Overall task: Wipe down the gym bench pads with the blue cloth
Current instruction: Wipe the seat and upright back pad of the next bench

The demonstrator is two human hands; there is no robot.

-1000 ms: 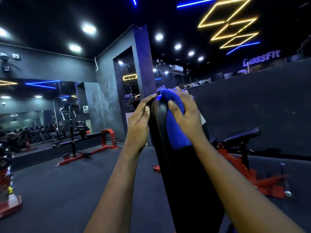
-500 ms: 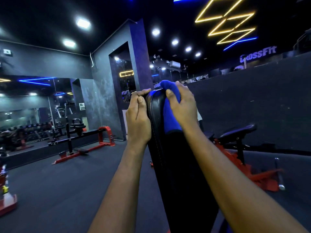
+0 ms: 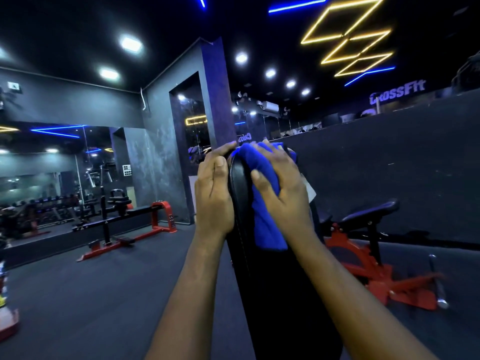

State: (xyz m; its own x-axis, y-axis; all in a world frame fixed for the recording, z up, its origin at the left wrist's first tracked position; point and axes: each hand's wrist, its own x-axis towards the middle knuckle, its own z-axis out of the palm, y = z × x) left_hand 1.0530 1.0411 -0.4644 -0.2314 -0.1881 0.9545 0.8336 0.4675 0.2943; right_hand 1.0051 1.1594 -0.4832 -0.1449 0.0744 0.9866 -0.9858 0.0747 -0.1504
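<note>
The gym bench pad [image 3: 280,294], a long black stitched vinyl cushion tilted steeply up and away from us, fills the near centre of the view, its rounded top end at the far tip between our two hands. Draped over that top end is the soft, bunched blue cloth [image 3: 265,203], folded across the crest and hanging down the right face of the pad. Our right hand [image 3: 283,188] is clamped over the cloth, fingers spread and curled across the top, thumb pressed into the fabric on the near side, so the cloth is pinned hard to the vinyl. Our left hand [image 3: 211,193] grips the pad's left edge, fingers hooked over the crest and thumb lying along the seam, bracing it.

We judge that we are in the wiping itself, working the top end of this back pad. Most of the pad below the cloth looks untouched by it at this moment, though we cannot tell from the sheen what is already clean. The next move calls for drawing the cloth down the long face toward us with steady pressure, the left hand holding the pad against the push, then covering the side edges and the seat.

Farther out, a red-framed flat bench [image 3: 122,224] with black padding stands at the far left on the dark rubber floor [image 3: 104,294], before a mirror wall [image 3: 52,172]. To the right sits a red-framed machine [image 3: 363,261] with its own black seat, well apart from our pad. Yellow neon ceiling lights [image 3: 348,35] glow above
</note>
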